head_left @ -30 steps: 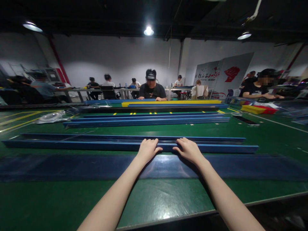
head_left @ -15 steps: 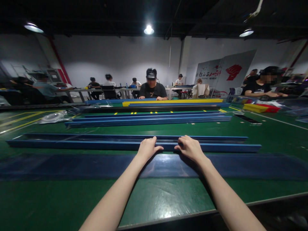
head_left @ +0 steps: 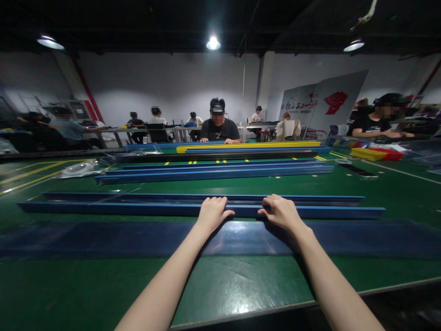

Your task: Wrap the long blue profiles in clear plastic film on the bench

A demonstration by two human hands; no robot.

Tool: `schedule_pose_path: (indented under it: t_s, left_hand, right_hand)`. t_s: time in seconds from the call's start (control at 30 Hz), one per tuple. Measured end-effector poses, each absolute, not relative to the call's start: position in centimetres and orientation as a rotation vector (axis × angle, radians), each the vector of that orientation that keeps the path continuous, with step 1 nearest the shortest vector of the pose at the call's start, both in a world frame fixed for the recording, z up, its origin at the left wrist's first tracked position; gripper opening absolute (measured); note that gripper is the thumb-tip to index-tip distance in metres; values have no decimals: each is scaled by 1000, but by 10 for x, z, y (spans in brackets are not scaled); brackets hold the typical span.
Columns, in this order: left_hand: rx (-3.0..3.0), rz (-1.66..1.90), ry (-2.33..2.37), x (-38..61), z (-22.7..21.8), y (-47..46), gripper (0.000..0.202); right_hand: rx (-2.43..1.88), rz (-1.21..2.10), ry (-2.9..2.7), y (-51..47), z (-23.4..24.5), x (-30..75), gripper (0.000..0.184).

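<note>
A long blue U-shaped channel [head_left: 110, 208] lies across the green table in front of me, its open side up. My left hand [head_left: 212, 214] is closed over its near wall, fingers bent inside and thumb along the front face. Farther right, my right hand [head_left: 280, 212] pinches the same wall with curled fingers and thumb; the fingertips are partly hidden. Between the channel and me lies a flat, glossy, see-through bluish strip [head_left: 237, 236], under my wrists and touched by neither hand's fingers.
Beyond are more blue channels [head_left: 220, 173], a yellow strip [head_left: 248, 146] and clear plastic wrap [head_left: 79, 168]. A phone [head_left: 360, 170] and yellow and red trays [head_left: 368, 153] sit at right. A co-worker [head_left: 220, 126] sits opposite. The table's near edge [head_left: 268, 311] runs below my arms.
The blue channel has shifted a little to the right. My right hand has moved right with it, while my left hand stays almost where it was, so the gap between them is wider.
</note>
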State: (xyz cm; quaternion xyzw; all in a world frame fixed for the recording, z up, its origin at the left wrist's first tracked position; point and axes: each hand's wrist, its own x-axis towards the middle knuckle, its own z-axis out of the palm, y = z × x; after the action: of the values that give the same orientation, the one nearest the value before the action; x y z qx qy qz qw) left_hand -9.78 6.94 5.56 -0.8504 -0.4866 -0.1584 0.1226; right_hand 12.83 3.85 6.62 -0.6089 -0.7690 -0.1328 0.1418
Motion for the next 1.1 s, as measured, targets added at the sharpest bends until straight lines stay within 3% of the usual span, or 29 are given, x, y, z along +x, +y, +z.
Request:
schedule_pose_path:
  t_s: [0.23,0.47,0.73,1.1]
  left_hand:
    - [-2503,-436,-1367,-99,53,71,38]
    - [-2515,-413,-1373,-99,52,71,28]
    - [-2516,-440,-1376,-99,50,70,29]
    - [-2499,-447,-1357,-99,48,72,29]
  right_hand:
    - [-1924,-289,-2044,33,64,159,20]
    - [-1942,-282,-2038,33,64,166,19]
    - [-1775,-320,-2260,38,59,137,37]
    - [-1663,-368,-2363,45,59,102,23]
